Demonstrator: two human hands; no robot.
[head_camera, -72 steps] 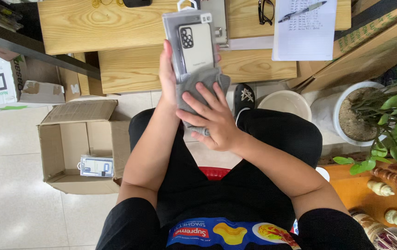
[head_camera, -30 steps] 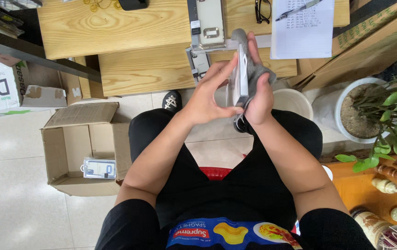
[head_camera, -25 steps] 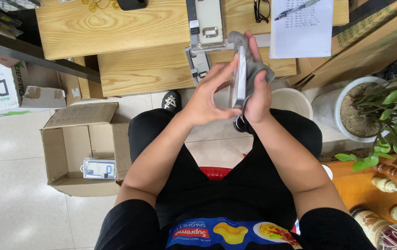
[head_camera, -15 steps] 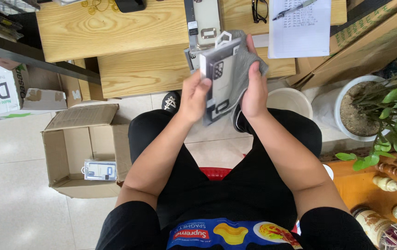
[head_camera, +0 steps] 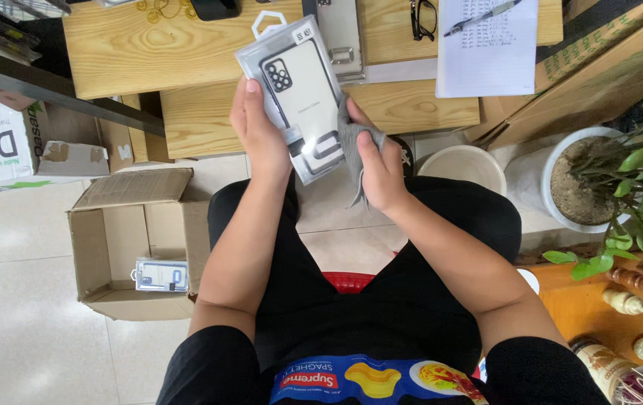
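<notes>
Your kit: black short-sleeved cotton T-shirt (head_camera: pixel 381 330), sleeves ending above elbows, forearms bare. Chest print on it: blue band with red logo patch, yellow blob shape, round plate-of-food graphic. Black trousers (head_camera: pixel 479 217) on both thighs. Left hand (head_camera: pixel 258 127), right hand (head_camera: pixel 381 169): bare, no gloves, rings or watch visible.

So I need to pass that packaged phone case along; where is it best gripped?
Probably by the long edges of the packaged phone case, coming from the side: it's flat, thin and glossy. The left hand holds one edge; the right hand presses a grey cloth alongside.
</notes>
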